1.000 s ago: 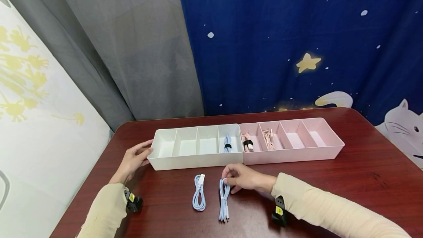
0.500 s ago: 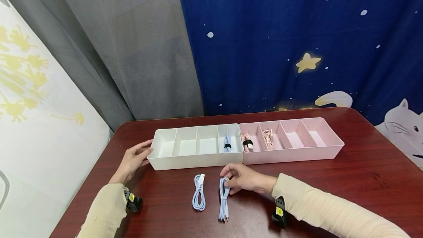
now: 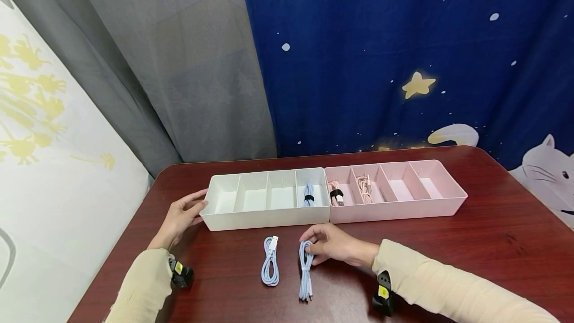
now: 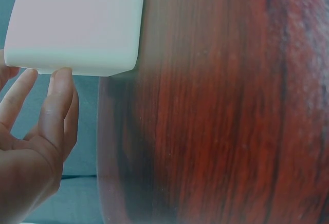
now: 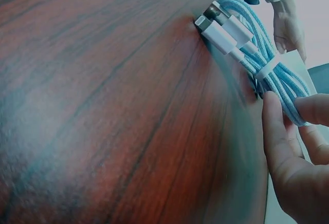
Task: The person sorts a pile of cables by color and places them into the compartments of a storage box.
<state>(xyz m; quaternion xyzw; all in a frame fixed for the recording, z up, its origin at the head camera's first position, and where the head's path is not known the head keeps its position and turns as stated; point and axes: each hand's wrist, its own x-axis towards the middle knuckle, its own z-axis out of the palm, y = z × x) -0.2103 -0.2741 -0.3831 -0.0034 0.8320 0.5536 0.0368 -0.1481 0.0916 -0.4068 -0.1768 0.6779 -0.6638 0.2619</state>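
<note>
In the head view my right hand [image 3: 334,244] pinches the top loop of a light-blue charging cable [image 3: 306,278], coiled and bound by a pale band. The right wrist view shows thumb and fingers around one end of this cable [image 5: 267,62]; its metal-tipped connectors [image 5: 218,31] point away from the hand. A second coiled blue cable [image 3: 270,265] lies on the table just left of it. My left hand [image 3: 179,217] touches the left end of the white divided box [image 3: 264,220]. In the left wrist view its fairly straight fingertips [image 4: 62,75] meet the box wall.
A pink divided box [image 3: 399,212] adjoins the white one's right end. Two pink cables [image 3: 364,191] lie in its left compartments. The white box's rightmost compartment holds a blue cable [image 3: 309,196] with a black tie. Curtains [image 3: 215,64] hang behind the dark red table [image 3: 489,253].
My right hand and the cable it pinches have shifted very slightly to the right; the right forearm is a little lower. My left hand, the boxes and the other cable stay put.
</note>
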